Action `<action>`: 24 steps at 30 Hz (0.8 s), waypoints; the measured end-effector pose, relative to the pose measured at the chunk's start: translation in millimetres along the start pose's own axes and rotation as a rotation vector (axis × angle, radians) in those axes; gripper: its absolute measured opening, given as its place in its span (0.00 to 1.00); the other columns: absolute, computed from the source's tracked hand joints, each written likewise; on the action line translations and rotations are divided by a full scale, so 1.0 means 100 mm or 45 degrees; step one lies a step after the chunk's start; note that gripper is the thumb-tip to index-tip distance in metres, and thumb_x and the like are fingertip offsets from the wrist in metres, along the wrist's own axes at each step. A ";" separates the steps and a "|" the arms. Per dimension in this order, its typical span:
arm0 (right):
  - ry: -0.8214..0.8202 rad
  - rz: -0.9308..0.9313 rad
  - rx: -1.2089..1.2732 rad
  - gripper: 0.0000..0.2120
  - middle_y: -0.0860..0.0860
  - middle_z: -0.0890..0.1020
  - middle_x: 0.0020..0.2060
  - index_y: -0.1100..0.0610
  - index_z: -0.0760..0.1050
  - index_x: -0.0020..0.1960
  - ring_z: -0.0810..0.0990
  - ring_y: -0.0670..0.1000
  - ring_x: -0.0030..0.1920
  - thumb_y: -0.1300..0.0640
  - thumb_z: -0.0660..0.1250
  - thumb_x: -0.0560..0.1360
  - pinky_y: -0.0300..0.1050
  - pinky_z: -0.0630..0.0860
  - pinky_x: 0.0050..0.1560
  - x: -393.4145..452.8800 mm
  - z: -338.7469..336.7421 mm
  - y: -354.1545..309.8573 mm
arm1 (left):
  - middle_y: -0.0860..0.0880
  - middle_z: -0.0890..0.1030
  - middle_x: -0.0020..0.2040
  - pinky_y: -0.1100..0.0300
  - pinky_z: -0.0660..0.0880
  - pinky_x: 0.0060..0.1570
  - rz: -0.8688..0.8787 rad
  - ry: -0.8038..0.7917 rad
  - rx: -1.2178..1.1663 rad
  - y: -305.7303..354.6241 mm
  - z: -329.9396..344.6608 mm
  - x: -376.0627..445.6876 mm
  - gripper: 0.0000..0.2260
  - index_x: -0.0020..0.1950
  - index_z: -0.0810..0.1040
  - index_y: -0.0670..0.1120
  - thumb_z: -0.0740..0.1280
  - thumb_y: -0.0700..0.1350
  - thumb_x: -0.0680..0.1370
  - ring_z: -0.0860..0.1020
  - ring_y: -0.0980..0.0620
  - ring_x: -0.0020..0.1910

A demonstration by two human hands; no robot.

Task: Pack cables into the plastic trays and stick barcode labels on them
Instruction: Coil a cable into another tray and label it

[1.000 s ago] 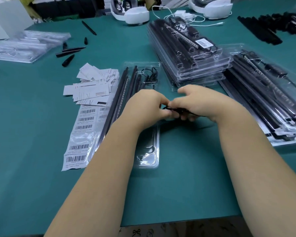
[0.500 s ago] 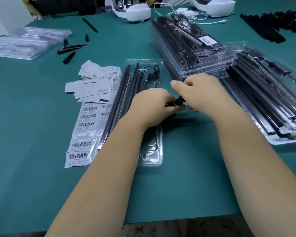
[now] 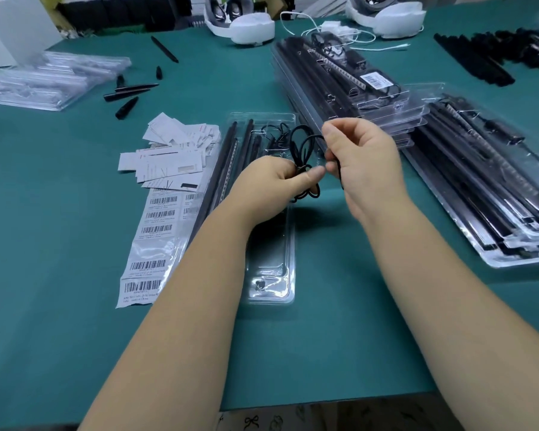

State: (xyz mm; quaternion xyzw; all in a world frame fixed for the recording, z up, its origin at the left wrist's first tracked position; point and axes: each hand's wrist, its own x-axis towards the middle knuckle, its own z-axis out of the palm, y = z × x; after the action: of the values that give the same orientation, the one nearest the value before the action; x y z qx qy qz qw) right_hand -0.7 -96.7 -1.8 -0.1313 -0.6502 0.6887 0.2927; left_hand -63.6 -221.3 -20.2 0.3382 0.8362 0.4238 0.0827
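Above the open plastic tray [image 3: 288,244] at mid-surface, the left hand [image 3: 262,185] pinches a thin black cable [image 3: 301,150] at its bundled waist while the right hand [image 3: 363,160] grips its loops. Light and limp, it likely springs loose unless held at the crossing. Barcode labels [image 3: 156,228] lie just left; filled trays [image 3: 339,79] crowd the right.

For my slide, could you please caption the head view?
Both hands coil a black cable above a clear tray.

The middle of the clear tray [image 3: 288,244] is hidden by the left forearm; beside it, label print [image 3: 143,293] is too small to be read.
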 end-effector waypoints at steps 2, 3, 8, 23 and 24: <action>0.014 -0.099 -0.139 0.07 0.44 0.77 0.32 0.50 0.76 0.41 0.73 0.40 0.32 0.59 0.67 0.76 0.35 0.73 0.36 -0.02 0.02 0.02 | 0.60 0.72 0.22 0.60 0.64 0.31 -0.019 -0.052 0.140 0.02 0.01 -0.01 0.17 0.29 0.80 0.60 0.65 0.60 0.77 0.70 0.63 0.24; 0.011 -0.103 -0.126 0.06 0.44 0.78 0.33 0.50 0.76 0.41 0.74 0.40 0.34 0.58 0.68 0.76 0.35 0.73 0.38 -0.02 0.04 0.03 | 0.60 0.71 0.21 0.59 0.61 0.30 -0.037 -0.058 0.226 0.03 0.03 0.00 0.18 0.28 0.78 0.59 0.64 0.61 0.76 0.69 0.62 0.24; -0.045 0.189 0.345 0.04 0.48 0.78 0.36 0.56 0.76 0.43 0.76 0.43 0.37 0.61 0.66 0.76 0.37 0.76 0.42 -0.03 0.11 0.03 | 0.52 0.66 0.21 0.57 0.56 0.28 -0.008 0.016 0.421 0.06 0.08 0.00 0.26 0.26 0.62 0.49 0.65 0.62 0.75 0.66 0.57 0.23; -0.311 0.384 -0.021 0.18 0.46 0.80 0.36 0.54 0.78 0.40 0.77 0.48 0.43 0.38 0.67 0.69 0.46 0.71 0.50 0.01 0.11 0.08 | 0.51 0.80 0.35 0.51 0.76 0.47 -0.028 0.018 0.033 0.08 0.06 -0.05 0.13 0.42 0.80 0.49 0.63 0.57 0.71 0.76 0.50 0.38; -0.376 0.432 -0.104 0.23 0.48 0.80 0.36 0.55 0.79 0.40 0.76 0.49 0.41 0.35 0.65 0.67 0.46 0.71 0.49 0.02 0.09 0.06 | 0.54 0.80 0.34 0.52 0.75 0.45 -0.050 0.035 0.037 0.08 0.07 -0.03 0.11 0.40 0.79 0.50 0.62 0.55 0.70 0.76 0.53 0.37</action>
State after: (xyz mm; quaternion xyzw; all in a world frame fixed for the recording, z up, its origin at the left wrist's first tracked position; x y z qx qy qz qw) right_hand -8.7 -102.6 -5.9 -0.1483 -0.6820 0.7129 0.0685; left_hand -54.3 -216.0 -18.8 0.3172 0.8497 0.4146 0.0747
